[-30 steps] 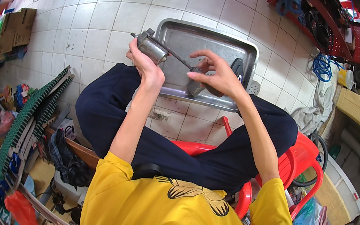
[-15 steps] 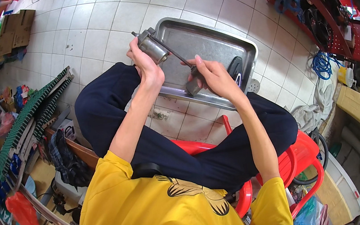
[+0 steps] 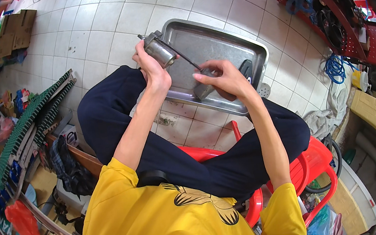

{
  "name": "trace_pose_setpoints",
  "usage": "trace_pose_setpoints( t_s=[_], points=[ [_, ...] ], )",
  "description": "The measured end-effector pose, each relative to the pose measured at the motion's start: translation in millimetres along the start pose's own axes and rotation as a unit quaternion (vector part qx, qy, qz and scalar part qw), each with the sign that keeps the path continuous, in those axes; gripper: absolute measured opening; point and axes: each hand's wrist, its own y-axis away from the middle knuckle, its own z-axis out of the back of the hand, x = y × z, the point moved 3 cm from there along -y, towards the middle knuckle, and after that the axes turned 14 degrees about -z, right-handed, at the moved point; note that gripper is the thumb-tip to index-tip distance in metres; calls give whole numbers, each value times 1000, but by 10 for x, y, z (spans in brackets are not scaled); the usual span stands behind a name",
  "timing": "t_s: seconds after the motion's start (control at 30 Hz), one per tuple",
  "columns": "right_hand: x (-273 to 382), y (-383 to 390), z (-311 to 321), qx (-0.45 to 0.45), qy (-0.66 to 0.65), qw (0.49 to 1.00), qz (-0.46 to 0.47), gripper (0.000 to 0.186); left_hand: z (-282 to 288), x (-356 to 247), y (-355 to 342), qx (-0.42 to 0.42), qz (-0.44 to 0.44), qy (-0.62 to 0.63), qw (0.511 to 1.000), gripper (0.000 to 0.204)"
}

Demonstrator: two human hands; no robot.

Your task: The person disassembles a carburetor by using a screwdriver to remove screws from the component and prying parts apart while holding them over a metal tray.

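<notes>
My left hand (image 3: pixel 153 71) grips a silver metal cylinder (image 3: pixel 161 51) with a bolted end, over the left side of a shallow steel tray (image 3: pixel 215 34). A long dark rod (image 3: pixel 182 55) runs diagonally from beside the cylinder down to a dull grey metal piece (image 3: pixel 203 87) low in the tray. My right hand (image 3: pixel 221 80) is closed on that piece at the rod's lower end, thumb across its top; some fingers are hidden behind it. A black object (image 3: pixel 245 70) lies at the tray's right end, just beside my right hand.
A red pegboard rack (image 3: pixel 339 14) with tools and blue hose (image 3: pixel 334 69) are at right. Red plastic chairs (image 3: pixel 310 161) sit below my legs. Green slatted panels (image 3: pixel 33 122), cardboard (image 3: pixel 18 32) and bagged clutter line the left. A round drain (image 3: pixel 264 90) lies beside the tray.
My right hand's fingers, raised and loose a second ago, have closed and shifted on the grey piece, the thumb moving from upright to lying across it. My left hand stays nearly still.
</notes>
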Motion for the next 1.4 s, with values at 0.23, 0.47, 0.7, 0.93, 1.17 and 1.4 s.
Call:
trace_pose_setpoints(
  t_s=[0.23,0.47,0.7,0.93,1.17,1.4],
  points=[
    [-110,4,-128,36,-110,989,91,38,20,120,-55,-3,-12,9,1000,55],
    [-184,0,-21,23,-179,978,106,39,-66,-9,79,7,-10,5,1000,54],
    [-247,-69,-41,-82,-22,983,163,39,-128,-29,146,4,-21,-16,1000,56],
    [-113,21,-106,42,-71,995,53,42,15,93,-22,0,-14,2,1000,55],
    [-117,59,-139,88,-180,975,96,39,31,62,-55,-3,-11,1,1000,54],
    [-244,-48,-36,-69,-52,986,145,52,-67,28,81,-6,-12,-6,1000,55]
  ],
)
